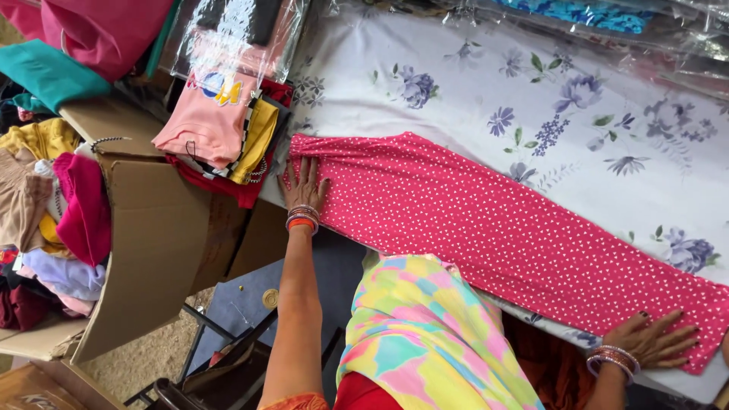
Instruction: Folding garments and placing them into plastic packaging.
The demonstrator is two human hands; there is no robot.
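Observation:
A long pink garment with small white dots (486, 228) lies flat and stretched across a white sheet printed with purple flowers (471, 83). My left hand (304, 184) presses flat on its left end, fingers spread, with orange and red bangles on the wrist. My right hand (654, 339) lies flat on the right end near the table's front edge, also with bangles. Neither hand grips anything. A bright multicoloured scarf (425, 334) on my body covers part of the near edge.
A stack of folded clothes, pink on top (213, 121), sits left of the garment. An open cardboard box (152, 228) full of clothes stands at the left. Plastic-wrapped garments (577, 15) line the far edge. A grey surface (243, 304) lies below.

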